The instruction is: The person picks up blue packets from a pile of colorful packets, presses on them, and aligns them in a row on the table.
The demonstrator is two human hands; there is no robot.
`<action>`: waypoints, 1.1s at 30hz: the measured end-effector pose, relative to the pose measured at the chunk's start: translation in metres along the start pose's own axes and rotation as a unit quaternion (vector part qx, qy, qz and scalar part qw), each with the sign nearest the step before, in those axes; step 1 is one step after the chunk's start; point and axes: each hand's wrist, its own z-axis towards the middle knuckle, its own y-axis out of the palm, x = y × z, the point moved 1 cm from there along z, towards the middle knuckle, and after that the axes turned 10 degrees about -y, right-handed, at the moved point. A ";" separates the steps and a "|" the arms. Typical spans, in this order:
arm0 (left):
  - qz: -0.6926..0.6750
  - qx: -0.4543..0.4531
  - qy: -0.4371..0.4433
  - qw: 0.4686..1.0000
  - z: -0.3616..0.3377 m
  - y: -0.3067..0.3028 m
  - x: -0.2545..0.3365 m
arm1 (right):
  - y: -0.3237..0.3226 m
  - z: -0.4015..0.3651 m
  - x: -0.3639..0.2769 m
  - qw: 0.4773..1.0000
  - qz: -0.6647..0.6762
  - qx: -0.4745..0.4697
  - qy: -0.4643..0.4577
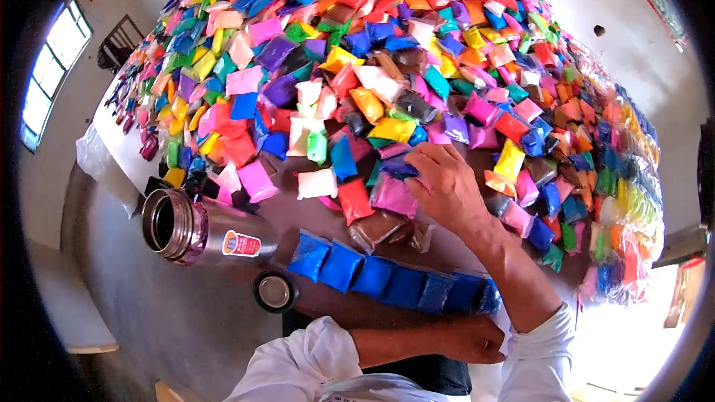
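Note:
My right hand (445, 184) reaches into the near edge of a big heap of small coloured packets. Its fingers are closed at a dark blue packet (398, 167), just above a pink packet (393, 195). My left hand (478, 339) rests low at the table's front edge, curled in, the forearm lying across my body; whatever its fingers hold is hidden. Between my hands and the heap, several blue packets (372, 275) lie side by side in a row, the right end partly behind my right forearm.
An uncapped steel flask (212, 231) lies tilted at the left table edge, its round lid (274, 292) nearby. The heap of packets (298, 52) covers most of the table (316, 212). Clear bags of packets (625, 201) stand at the right; a plastic bag (104, 167) hangs at left.

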 end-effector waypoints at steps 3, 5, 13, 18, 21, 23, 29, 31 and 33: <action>-0.022 0.002 -0.008 1.000 -0.001 0.001 -0.001 | 0.015 0.007 0.006 0.999 -0.042 -0.012 -0.022; -0.015 0.012 -0.001 1.000 0.000 0.003 -0.004 | 0.016 0.007 0.013 1.000 -0.013 0.008 0.005; 0.059 0.003 0.004 0.998 -0.002 0.002 0.000 | -0.027 -0.014 0.028 0.960 0.180 0.058 0.208; 0.078 0.032 0.067 0.994 0.007 0.009 -0.027 | -0.055 -0.040 0.014 0.908 0.285 0.032 0.306; 0.023 0.042 -0.043 0.998 -0.010 0.004 -0.005 | -0.052 -0.059 0.007 0.906 0.299 0.022 0.298; 0.104 0.079 -0.068 0.989 -0.028 0.019 0.006 | -0.051 -0.073 0.002 0.894 0.334 0.018 0.299; 0.266 0.223 0.015 0.938 -0.084 0.056 -0.006 | -0.051 -0.086 0.001 0.871 0.353 0.018 0.342; 0.267 0.232 0.018 0.935 -0.101 0.054 -0.006 | -0.049 -0.085 0.003 0.867 0.354 0.021 0.349; 0.266 0.249 -0.028 0.931 -0.114 0.052 0.001 | -0.047 -0.084 0.007 0.859 0.375 0.050 0.345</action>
